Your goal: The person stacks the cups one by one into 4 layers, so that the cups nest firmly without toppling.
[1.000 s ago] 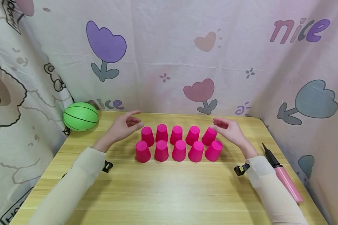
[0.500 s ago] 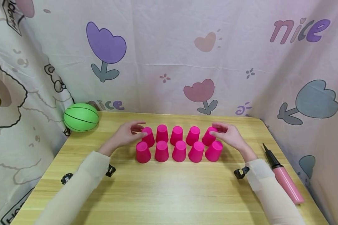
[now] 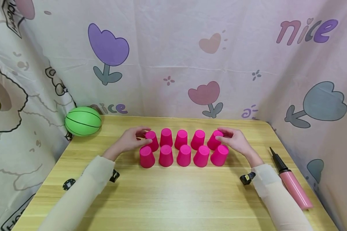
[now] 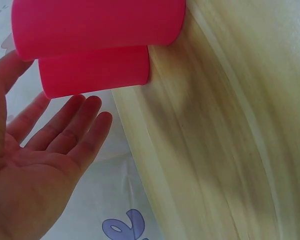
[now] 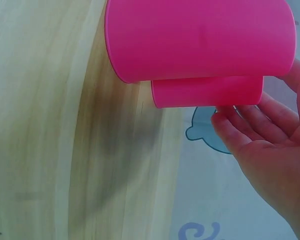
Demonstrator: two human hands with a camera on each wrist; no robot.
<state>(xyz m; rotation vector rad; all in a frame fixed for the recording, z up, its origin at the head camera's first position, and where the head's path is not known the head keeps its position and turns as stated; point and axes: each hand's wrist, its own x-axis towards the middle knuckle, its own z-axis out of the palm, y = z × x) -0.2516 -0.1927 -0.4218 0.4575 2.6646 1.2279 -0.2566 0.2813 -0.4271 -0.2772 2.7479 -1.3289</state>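
Observation:
Upside-down pink plastic cups stand in two rows on the table. My left hand pinches the back row's leftmost cup from its outer side, thumb in front and fingers behind. At the other end, the right hand holds the rightmost back cup the same way. Both cups stand level with the row. In the left wrist view, a front cup partly covers the held one, and the lower fingers extend loosely. The right wrist view likewise has a front cup before the held cup.
Several more pink cups stand between the hands, with the front row close before the back one. A green ball sits at the back left corner. A black chip lies by the left sleeve, and a pink hand pump lies beyond the right forearm.
The left hand has come right and down onto the leftmost back cup. The right hand has lowered slightly around the rightmost back cup. The cups have kept their places.

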